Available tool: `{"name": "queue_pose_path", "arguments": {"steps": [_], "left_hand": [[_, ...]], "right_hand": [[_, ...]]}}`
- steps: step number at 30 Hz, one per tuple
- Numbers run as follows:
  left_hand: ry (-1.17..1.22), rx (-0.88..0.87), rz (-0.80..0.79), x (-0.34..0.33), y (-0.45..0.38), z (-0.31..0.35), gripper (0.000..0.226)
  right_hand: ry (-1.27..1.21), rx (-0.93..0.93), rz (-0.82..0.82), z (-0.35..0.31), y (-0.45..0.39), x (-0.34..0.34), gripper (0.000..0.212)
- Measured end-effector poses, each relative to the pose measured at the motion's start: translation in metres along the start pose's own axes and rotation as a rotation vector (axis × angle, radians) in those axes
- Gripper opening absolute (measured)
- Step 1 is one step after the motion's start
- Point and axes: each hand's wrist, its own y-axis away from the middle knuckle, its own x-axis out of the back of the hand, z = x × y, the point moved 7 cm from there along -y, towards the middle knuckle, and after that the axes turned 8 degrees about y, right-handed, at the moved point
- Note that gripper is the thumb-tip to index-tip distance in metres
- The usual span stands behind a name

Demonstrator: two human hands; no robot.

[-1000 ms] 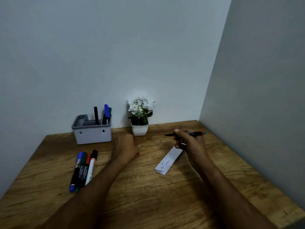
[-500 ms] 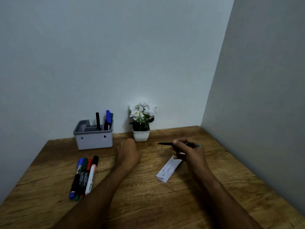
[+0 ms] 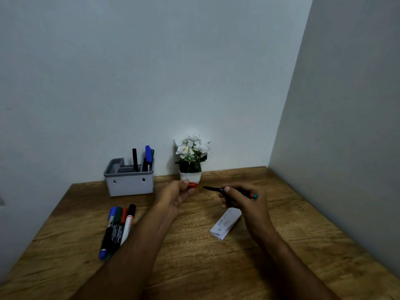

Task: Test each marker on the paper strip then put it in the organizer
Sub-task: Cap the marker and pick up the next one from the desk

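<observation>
Now four markers lie flat — three stand in organizer.

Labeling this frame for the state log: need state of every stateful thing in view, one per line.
slim marker: uncapped, held level in right hand, tip toward the cap
red cap: off, pinched by left hand
paper strip: folded, flat on the table, scribbles on top
organizer: upright, several markers standing inside
four loose markers: capped, lying side by side
flower pot: upright by the wall
</observation>
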Motion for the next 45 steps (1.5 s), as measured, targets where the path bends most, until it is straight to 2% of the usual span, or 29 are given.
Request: {"name": "queue_pose_path", "arguments": {"steps": [3, 5, 12, 16, 20, 28, 33, 40, 45], "left_hand": [[0.009, -0.027, 0.007, 0.002, 0.000, -0.002, 0.023], [0.010, -0.037, 0.003, 0.000, 0.001, -0.003, 0.027], [-0.050, -0.076, -0.019, -0.005, 0.006, -0.007, 0.006], [-0.062, -0.114, -0.011, -0.004, 0.005, -0.004, 0.010], [-0.081, -0.090, -0.067, -0.010, 0.014, -0.008, 0.005], [-0.044, -0.151, 0.057, -0.012, 0.013, -0.005, 0.009], [0.007, -0.246, 0.035, -0.004, 0.012, 0.009, 0.022], [0.142, -0.238, 0.061, 0.032, 0.013, 0.028, 0.007], [0.139, -0.398, 0.122, 0.062, 0.007, 0.074, 0.017]], "right_hand": [[0.006, 0.022, -0.010, -0.004, 0.001, -0.003, 0.012], [0.002, 0.022, -0.007, -0.005, 0.001, -0.003, 0.012], [-0.003, 0.005, -0.020, 0.000, 0.001, -0.011, 0.011], [-0.014, 0.004, -0.006, 0.001, -0.002, -0.011, 0.010], [-0.032, 0.013, -0.037, 0.002, -0.002, -0.018, 0.009], [-0.086, 0.017, -0.021, 0.005, -0.009, -0.030, 0.010], [-0.111, 0.016, -0.046, 0.003, -0.017, -0.054, 0.010], [-0.157, -0.032, -0.154, 0.004, -0.026, -0.105, 0.012], [-0.160, -0.056, -0.200, 0.002, -0.032, -0.131, 0.012]]}}
